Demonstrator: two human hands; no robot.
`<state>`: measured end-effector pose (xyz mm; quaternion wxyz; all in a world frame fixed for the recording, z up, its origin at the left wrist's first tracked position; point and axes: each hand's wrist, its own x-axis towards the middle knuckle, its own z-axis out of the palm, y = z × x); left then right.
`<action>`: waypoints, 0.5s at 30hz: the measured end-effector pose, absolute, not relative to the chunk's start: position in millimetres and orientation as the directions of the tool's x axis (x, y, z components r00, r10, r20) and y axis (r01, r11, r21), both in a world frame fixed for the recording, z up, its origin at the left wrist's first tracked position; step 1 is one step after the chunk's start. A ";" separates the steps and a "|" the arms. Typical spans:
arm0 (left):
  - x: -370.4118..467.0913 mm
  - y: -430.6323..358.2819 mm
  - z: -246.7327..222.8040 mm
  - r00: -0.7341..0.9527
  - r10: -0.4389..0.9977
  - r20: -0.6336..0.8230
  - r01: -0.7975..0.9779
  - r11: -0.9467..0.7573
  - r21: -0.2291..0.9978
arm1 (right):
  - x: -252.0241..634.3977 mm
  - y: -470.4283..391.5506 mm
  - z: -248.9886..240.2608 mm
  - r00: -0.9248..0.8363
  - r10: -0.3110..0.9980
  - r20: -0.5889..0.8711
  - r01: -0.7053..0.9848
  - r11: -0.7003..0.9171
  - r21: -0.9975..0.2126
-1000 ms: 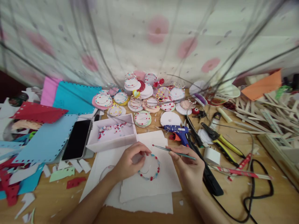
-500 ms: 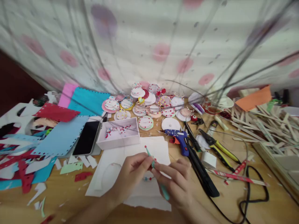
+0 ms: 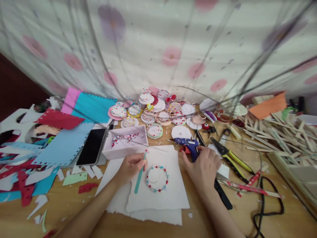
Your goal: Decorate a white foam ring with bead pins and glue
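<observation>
My left hand (image 3: 131,168) is closed around teal tweezers (image 3: 139,180), their tip pointing up and away with a small red piece on it. Beside them, flat on the white paper (image 3: 173,195), lies a thin ring (image 3: 167,181) strung with red and blue beads. My right hand (image 3: 204,168) is over the handle of a blue glue gun (image 3: 185,142), thumb on one side and fingers on the other. Part of the handle is hidden beneath this hand. The gun's nozzle points left.
A white box (image 3: 125,150) of small beads stands behind the paper, near a phone (image 3: 91,147). Decorated paper discs (image 3: 163,115) crowd the back. Yellow-black pliers (image 3: 232,155) and a black cable (image 3: 264,198) lie right. Coloured scraps (image 3: 26,185) cover the left.
My hands have parted from over the paper, uncovering the beaded ring. The left took the tweezers leftward; the right let go of them and moved to the glue gun.
</observation>
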<state>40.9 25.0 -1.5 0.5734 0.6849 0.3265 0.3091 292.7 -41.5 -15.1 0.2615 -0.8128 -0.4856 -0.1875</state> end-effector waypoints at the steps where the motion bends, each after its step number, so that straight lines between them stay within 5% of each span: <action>1: 42.2 24.5 -3.9 0.611 0.791 0.023 0.103 -0.109 0.989 | 293.9 -40.8 -19.0 0.483 0.708 0.515 0.872 -0.445 -0.205; 8: 44.7 20.8 -7.0 0.656 0.747 -0.107 0.206 -0.041 0.978 | 295.4 -40.8 -28.6 0.510 0.791 0.339 0.839 -0.545 0.010; 15: 41.2 20.2 -1.6 0.718 0.691 -0.078 0.167 -0.062 0.984 | 298.8 -37.2 -31.7 0.504 0.793 0.342 0.850 -0.526 -0.031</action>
